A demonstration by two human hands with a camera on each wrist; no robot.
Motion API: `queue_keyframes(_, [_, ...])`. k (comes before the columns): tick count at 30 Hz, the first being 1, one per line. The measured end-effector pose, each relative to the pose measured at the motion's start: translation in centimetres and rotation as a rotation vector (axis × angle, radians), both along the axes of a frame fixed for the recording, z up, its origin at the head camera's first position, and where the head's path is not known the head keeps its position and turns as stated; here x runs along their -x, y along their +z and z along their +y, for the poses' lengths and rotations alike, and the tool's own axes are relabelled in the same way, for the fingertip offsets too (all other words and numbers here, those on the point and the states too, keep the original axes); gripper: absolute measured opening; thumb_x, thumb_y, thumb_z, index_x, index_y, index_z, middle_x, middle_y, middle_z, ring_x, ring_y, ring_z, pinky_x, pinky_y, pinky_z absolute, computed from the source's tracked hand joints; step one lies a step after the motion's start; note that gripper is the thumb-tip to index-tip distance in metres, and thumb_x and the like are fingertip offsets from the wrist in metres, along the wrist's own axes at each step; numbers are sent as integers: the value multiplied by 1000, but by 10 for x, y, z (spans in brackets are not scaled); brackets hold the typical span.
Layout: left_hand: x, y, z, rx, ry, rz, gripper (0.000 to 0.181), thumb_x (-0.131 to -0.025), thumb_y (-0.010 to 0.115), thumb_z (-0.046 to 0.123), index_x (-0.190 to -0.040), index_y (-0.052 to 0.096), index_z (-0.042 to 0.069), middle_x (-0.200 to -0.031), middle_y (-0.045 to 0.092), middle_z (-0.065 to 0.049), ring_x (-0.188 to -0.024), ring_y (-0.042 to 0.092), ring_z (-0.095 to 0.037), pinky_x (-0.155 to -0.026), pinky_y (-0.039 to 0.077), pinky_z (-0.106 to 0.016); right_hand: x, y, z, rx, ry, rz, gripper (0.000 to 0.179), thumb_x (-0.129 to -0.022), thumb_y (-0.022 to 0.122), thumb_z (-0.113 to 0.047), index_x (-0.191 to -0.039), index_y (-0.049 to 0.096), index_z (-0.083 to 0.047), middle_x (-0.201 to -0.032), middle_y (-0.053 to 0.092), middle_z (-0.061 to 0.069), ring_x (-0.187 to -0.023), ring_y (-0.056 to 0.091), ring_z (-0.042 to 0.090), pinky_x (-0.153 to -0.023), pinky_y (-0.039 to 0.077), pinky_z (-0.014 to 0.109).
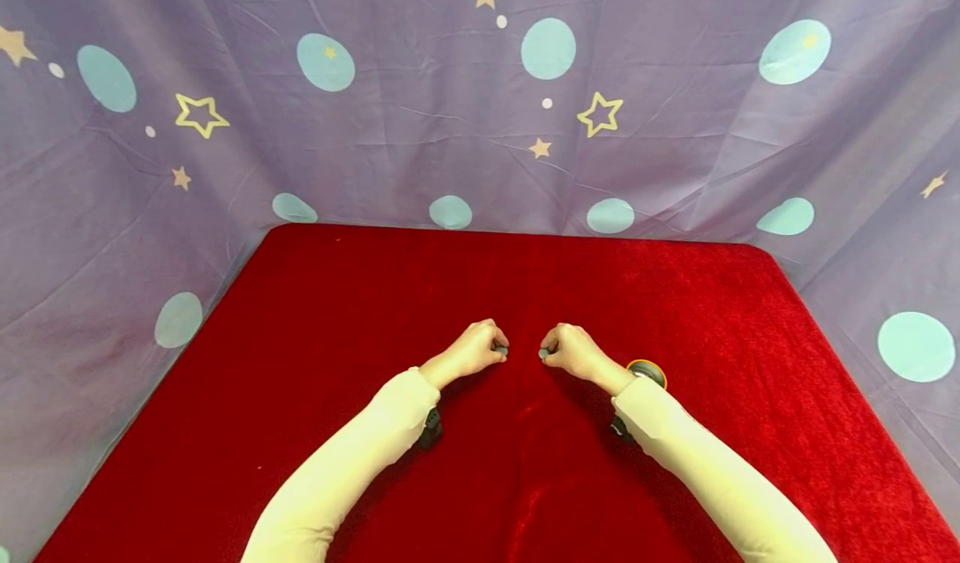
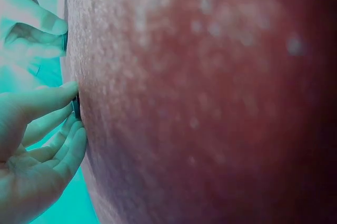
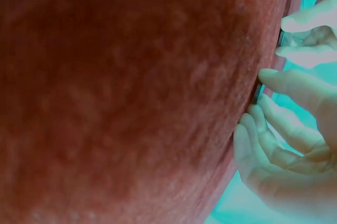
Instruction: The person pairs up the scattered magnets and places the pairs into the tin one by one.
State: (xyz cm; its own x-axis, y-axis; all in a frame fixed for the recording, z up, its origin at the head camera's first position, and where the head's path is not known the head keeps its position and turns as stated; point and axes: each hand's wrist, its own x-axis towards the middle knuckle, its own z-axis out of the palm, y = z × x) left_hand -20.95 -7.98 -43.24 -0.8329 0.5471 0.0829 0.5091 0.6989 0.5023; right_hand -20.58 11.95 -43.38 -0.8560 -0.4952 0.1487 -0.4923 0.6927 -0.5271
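My left hand (image 1: 474,348) pinches a small flat grey disc (image 1: 501,350) between thumb and fingers, low over the red cloth (image 1: 420,296). Facing it across a short gap, my right hand (image 1: 576,353) pinches a similar grey disc (image 1: 543,353). In the left wrist view the left hand's disc (image 2: 77,108) appears as a thin dark edge close to the cloth. The right wrist view likewise shows the right hand's disc (image 3: 258,93) edge-on. The discs' exact kind cannot be told. The two discs are apart.
Beside the right wrist lies a round dark object with an orange-gold rim (image 1: 648,369), partly hidden by the wrist and sleeve. Purple curtains (image 1: 420,154) with stars and pale dots stand at the table's back and sides. Dark wrist devices show under both sleeves.
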Motion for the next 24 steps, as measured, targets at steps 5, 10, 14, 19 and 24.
queue_keyframes(5, [0, -1, 4, 0, -9, -3, 16, -74, 69, 4, -88, 68, -2, -83, 59, -9, -80, 55, -22, -71, 45, -27, -1, 2, -4, -1, 3, -21, 7, -66, 69, 0, -73, 66, 1, -68, 64, 6, -66, 59, 16, -62, 46, 28])
queue_keyframes(10, [0, -1, 8, 1, -15, -23, 16, -75, 68, 5, -89, 67, -2, -84, 58, -10, -79, 55, -21, -70, 45, -27, -2, 2, -7, -7, 3, -34, 7, -67, 69, 0, -73, 66, 1, -69, 63, 5, -66, 59, 16, -63, 46, 28])
queue_keyframes(14, [0, 0, 11, -3, -19, -35, 16, -75, 68, 5, -89, 68, -2, -85, 58, -10, -80, 55, -21, -70, 45, -26, -2, 2, -9, -7, -2, -35, 8, -67, 70, -1, -74, 67, 0, -70, 63, 5, -67, 59, 16, -64, 47, 28])
queue_keyframes(19, [-1, 0, 14, -7, -23, -47, 15, -75, 68, 5, -89, 68, -2, -85, 58, -9, -79, 55, -20, -69, 45, -24, -1, 0, -11, -17, 13, -29, 5, -68, 68, 0, -73, 68, -1, -71, 64, 5, -68, 58, 16, -64, 46, 28])
queue_keyframes(24, [-1, 0, 17, 0, -19, -52, 15, -76, 68, 5, -89, 68, -2, -84, 57, -9, -77, 55, -19, -67, 45, -23, -1, 0, -13, -19, 15, -36, 5, -69, 68, -1, -74, 68, -1, -73, 65, 5, -70, 59, 17, -65, 47, 28])
